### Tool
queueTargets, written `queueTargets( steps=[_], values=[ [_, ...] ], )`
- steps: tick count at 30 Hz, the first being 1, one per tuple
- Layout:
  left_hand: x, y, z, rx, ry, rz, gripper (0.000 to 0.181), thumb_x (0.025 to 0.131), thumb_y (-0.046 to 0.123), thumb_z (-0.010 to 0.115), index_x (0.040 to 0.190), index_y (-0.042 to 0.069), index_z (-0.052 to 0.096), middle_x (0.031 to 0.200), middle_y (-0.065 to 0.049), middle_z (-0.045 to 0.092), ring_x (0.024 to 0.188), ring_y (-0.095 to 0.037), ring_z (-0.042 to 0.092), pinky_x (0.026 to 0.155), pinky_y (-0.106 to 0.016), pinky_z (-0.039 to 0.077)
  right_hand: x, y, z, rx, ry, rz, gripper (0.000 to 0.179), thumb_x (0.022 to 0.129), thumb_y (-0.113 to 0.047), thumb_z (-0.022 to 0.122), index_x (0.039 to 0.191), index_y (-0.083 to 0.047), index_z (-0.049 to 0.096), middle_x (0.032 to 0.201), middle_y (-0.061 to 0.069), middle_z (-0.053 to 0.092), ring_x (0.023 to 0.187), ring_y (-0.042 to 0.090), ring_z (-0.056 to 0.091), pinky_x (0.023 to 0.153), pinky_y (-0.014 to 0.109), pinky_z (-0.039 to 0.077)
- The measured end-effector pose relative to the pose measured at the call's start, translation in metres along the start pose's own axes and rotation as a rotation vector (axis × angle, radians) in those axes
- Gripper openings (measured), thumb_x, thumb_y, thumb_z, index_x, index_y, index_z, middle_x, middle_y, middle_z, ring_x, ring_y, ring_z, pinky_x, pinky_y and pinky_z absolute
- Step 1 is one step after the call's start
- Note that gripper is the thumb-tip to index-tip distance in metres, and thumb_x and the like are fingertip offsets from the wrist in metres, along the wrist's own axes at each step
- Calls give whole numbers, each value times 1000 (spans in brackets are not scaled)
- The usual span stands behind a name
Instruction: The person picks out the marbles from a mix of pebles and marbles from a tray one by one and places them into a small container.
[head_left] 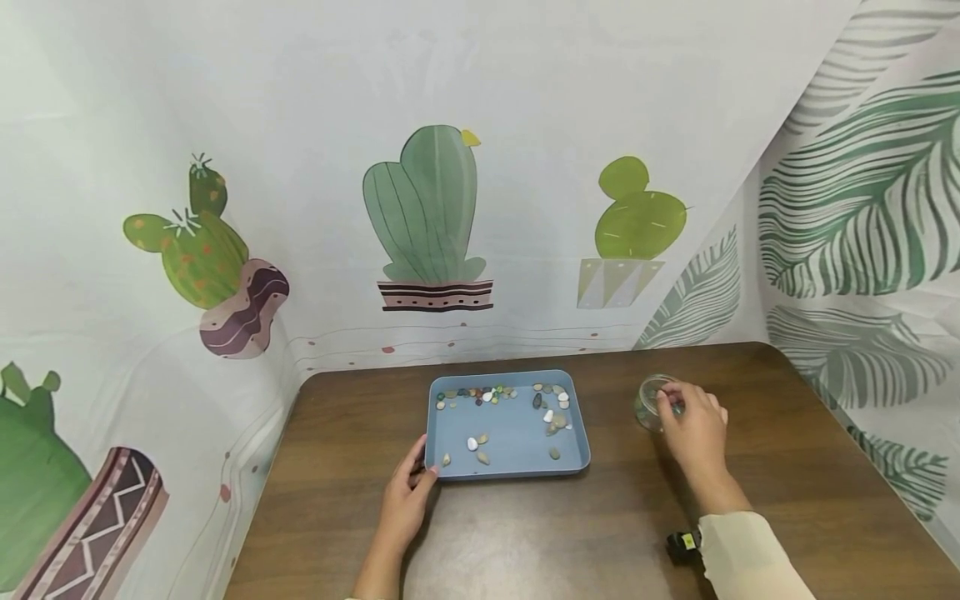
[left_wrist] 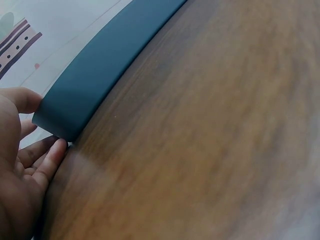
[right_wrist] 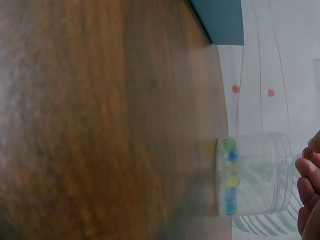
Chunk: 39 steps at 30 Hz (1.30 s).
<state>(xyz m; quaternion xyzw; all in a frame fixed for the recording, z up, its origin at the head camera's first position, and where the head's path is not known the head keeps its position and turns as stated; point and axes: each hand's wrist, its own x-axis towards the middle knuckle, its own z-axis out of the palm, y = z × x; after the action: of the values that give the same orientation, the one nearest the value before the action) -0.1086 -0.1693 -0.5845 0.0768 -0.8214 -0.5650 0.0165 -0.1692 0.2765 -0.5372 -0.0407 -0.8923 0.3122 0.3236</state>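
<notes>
A blue rectangular tray (head_left: 517, 454) lies on the table, holding several small coloured glass marbles and pebbles. My left hand (head_left: 402, 500) grips its near left corner; in the left wrist view the thumb and fingers (left_wrist: 52, 160) pinch round the tray's corner (left_wrist: 75, 107). To the right stands a clear jar (right_wrist: 257, 175), upright, with several green and blue marbles (right_wrist: 231, 181) at its bottom. Above the jar's mouth, my right hand (head_left: 697, 429) has its fingers (right_wrist: 310, 172) bunched together. Whether anything is between those fingertips is hidden.
Marbles (head_left: 487, 396) line the tray's far left edge, pebbles (head_left: 558, 421) cluster at its right, and a white stone (head_left: 472, 444) lies near the middle. A black strapped device (head_left: 681, 546) sits by the right sleeve. Behind the wooden table (head_left: 525, 533) hangs a cactus-patterned cloth (head_left: 525, 208).
</notes>
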Motion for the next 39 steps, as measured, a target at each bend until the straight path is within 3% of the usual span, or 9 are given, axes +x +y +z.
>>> queueTargets(
  steps=[11, 17, 39],
  values=[
    [1, -1, 0, 3, -2, 1, 56, 98, 24, 65, 151, 29, 48, 140, -16, 57, 110, -22, 61, 85, -23, 52, -2, 9, 1, -24, -12, 20, 12, 92, -12, 70, 98, -2, 67, 87, 17, 67, 89, 40, 55, 80, 51, 29],
    [1, -1, 0, 9, 0, -2, 56, 98, 24, 65, 151, 29, 48, 139, -16, 58, 108, -22, 62, 85, -24, 52, -2, 10, 1, -22, -10, 13, 18, 92, -14, 70, 105, -2, 70, 89, 17, 67, 91, 40, 55, 80, 52, 29],
    [1, 1, -1, 5, -11, 1, 56, 98, 24, 65, 151, 29, 48, 138, -18, 58, 103, -20, 64, 81, -24, 52, -8, -9, 10, 14, -54, -40, 16, 87, -7, 70, 103, -2, 68, 94, 15, 68, 91, 36, 55, 75, 44, 28]
  ],
)
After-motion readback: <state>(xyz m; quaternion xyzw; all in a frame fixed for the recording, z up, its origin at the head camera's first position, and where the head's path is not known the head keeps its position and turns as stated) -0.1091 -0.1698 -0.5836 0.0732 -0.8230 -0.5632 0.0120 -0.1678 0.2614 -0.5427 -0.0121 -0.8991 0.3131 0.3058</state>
